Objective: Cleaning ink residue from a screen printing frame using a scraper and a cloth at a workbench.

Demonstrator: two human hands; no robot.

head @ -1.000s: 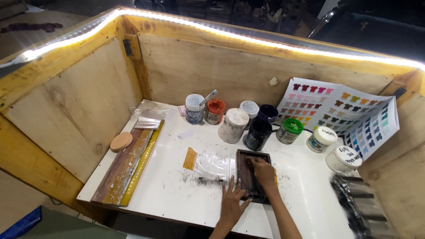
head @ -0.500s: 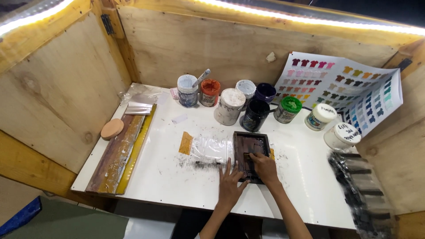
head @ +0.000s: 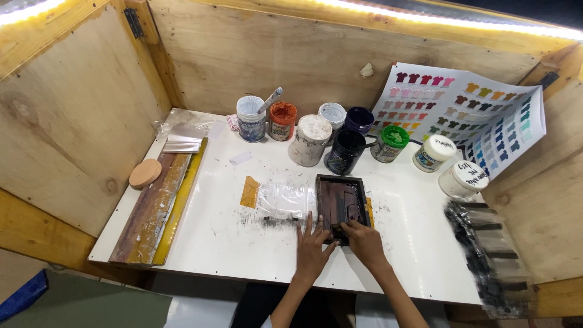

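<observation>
Near the front edge of the worktop (head: 200,243): a small dark framed printing screen (head: 342,205) lies flat, with both hands at its near end.
Landmark: the printing screen; every place below is told from it.
Left hand (head: 313,243): fingers spread wide and pressed flat on the worktop at the screen's near left corner, holding nothing.
Right hand (head: 363,239): fingers bent onto the screen's near rim, pressing rather than gripping.
Left of the screen: a clear plastic sheet (head: 284,199), taped with a tan strip (head: 249,192), runs under the screen's left edge; black ink smears (head: 273,221) lie along its near side.
Behind the screen: a row of ink jars (head: 311,140), the black jar (head: 344,152) nearest.
Far left of the screen: a long wooden squeegee (head: 152,206).
Right of the screen: an ink-stained black rack (head: 489,255).
Doing it well, as a judgement: keep even downward pressure on the rim so the frame cannot slide on the slick plastic; keep the left palm off the wet smears; move the frame squarely, both hands together, to avoid smudging.
</observation>
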